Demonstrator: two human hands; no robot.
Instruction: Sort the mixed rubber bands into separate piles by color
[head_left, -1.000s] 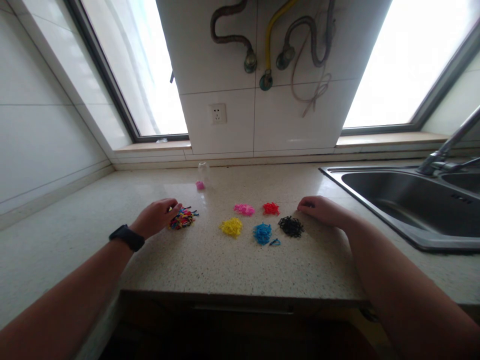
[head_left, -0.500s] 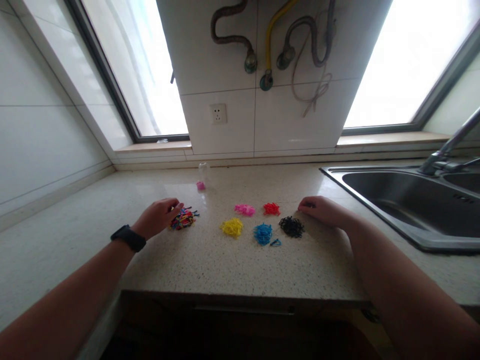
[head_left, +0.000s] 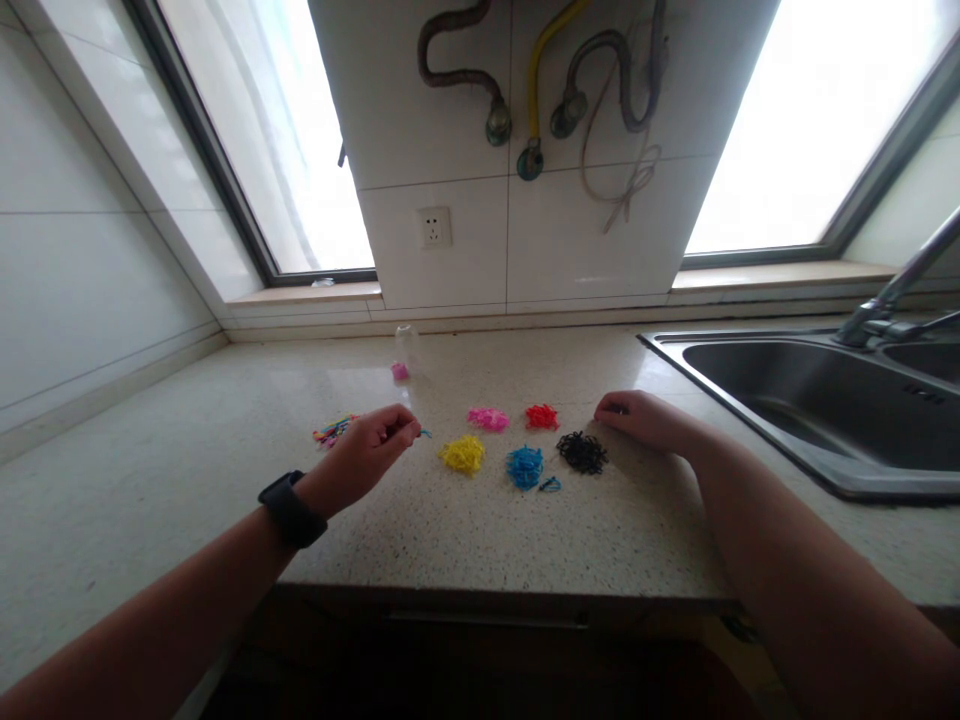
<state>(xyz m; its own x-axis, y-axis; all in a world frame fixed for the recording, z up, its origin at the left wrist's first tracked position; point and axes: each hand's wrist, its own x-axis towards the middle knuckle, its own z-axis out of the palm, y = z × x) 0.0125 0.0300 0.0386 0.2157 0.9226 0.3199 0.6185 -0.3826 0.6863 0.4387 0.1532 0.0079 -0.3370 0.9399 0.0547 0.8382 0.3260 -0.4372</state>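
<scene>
On the speckled countertop (head_left: 465, 530) lie small piles of rubber bands: pink (head_left: 488, 419), red (head_left: 541, 416), yellow (head_left: 463, 454), blue (head_left: 524, 466) and black (head_left: 582, 453). A mixed-colour pile (head_left: 332, 431) lies to the left, partly hidden behind my left hand (head_left: 369, 456). That hand, with a black watch on the wrist, is lifted and pinches a small blue band (head_left: 424, 434) at its fingertips, just left of the yellow pile. My right hand (head_left: 643, 419) rests curled on the counter beside the black pile, touching nothing I can make out.
A steel sink (head_left: 810, 400) with a tap (head_left: 892, 295) fills the right side. A small clear bottle (head_left: 406, 347) with a pink cap (head_left: 400, 371) beside it stands near the back wall. A loose blue band (head_left: 550, 485) lies by the blue pile.
My left hand has left the mixed pile and moved right and up toward the yellow pile, carrying a blue band. The right hand has stayed put.
</scene>
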